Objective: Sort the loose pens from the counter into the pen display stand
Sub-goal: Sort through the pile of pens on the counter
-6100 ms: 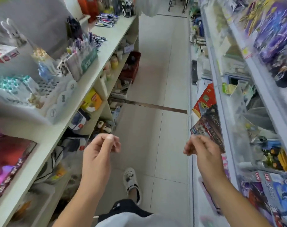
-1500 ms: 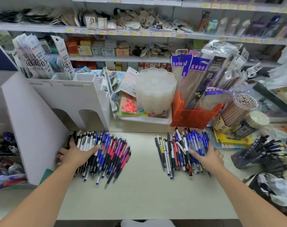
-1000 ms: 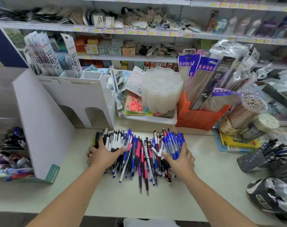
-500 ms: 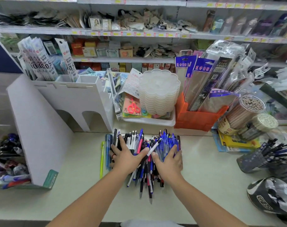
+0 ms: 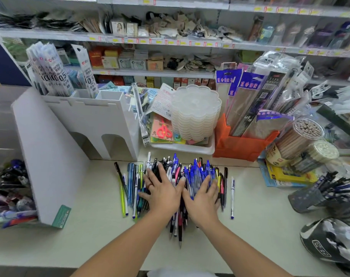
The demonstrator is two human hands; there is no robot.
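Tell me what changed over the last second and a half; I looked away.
Both hands, left hand and right hand, swept two separate pen heaps inward into one pile of pens, leaving a few strays either side. Nothing was picked up. The white stand and orange bin stayed put.
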